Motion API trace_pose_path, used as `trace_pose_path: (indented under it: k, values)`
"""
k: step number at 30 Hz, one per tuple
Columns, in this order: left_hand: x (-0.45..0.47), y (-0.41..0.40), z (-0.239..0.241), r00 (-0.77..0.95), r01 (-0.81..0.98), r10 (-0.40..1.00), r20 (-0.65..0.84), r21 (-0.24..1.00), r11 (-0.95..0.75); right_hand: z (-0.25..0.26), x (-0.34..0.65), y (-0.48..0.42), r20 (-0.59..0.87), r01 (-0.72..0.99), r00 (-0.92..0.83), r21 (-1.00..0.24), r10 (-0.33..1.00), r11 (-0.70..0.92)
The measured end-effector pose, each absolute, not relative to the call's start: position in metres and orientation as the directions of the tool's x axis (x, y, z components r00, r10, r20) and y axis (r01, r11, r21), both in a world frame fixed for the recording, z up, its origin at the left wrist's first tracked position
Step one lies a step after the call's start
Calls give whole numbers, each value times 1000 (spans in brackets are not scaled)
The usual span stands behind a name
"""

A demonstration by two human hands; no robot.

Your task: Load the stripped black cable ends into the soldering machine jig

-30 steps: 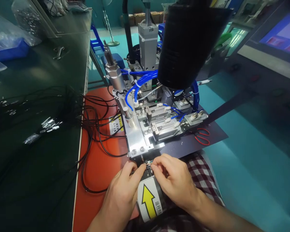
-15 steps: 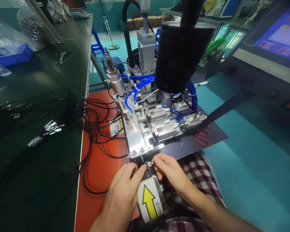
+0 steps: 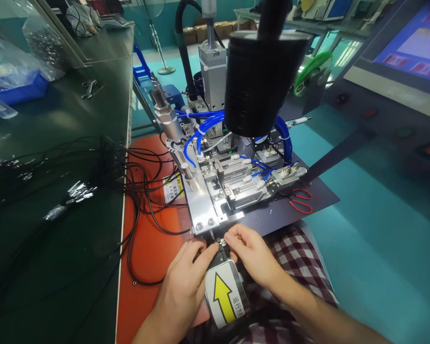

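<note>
My left hand (image 3: 186, 282) pinches the end of a thin black cable (image 3: 136, 267) at the front edge of a metal machine plate (image 3: 200, 205). My right hand (image 3: 252, 255) pinches the cable's small wire tip (image 3: 221, 242) from the other side, fingers pressed together. Both hands meet just above a black block with a yellow arrow label (image 3: 225, 298). The tip itself is too small to make out in detail.
A machine with blue air hoses (image 3: 197, 131) and a big black cylinder (image 3: 261, 81) stands behind. Loose black cables (image 3: 143, 191) lie on the orange mat (image 3: 146, 239). Red scissors (image 3: 301, 199) lie at the right. A dark green bench (image 3: 50, 157) runs along the left.
Both hands have stayed pinched at the cable tip, edging slightly closer to the plate's front edge. The view has shifted a little.
</note>
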State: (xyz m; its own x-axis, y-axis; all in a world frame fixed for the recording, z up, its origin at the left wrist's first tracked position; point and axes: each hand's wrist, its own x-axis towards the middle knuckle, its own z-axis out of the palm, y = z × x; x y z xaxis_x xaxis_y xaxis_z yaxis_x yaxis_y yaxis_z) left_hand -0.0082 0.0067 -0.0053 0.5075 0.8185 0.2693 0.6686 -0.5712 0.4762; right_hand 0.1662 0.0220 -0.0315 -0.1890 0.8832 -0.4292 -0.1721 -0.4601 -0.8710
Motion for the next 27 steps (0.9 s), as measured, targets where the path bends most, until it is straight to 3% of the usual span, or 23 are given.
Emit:
trace_pose_path:
  k: [3,9,15,21,23,27]
  values:
    - [-8,6,-4,508,680,817,272,456,-574,-33,167,24,-484,-222,-287,-806,827,-549]
    - [-3,-7,1,475,841,868,145,217,-496,-26,164,22,-432,-212,-251,-849,866,-485]
    - [0,-6,2,465,811,869,170,311,-495,-30,158,18,-349,-197,-163,-905,923,-377]
    - [-4,-2,-5,436,725,870,230,484,-491,-40,161,16,-276,-107,-105,-952,955,-287]
    - [-6,-4,-7,427,744,876,225,463,-482,-37,161,16,-270,-98,-102,-955,958,-279]
    - [-6,-8,-3,480,807,863,156,306,-504,-32,160,21,-350,-196,-176,-903,920,-381]
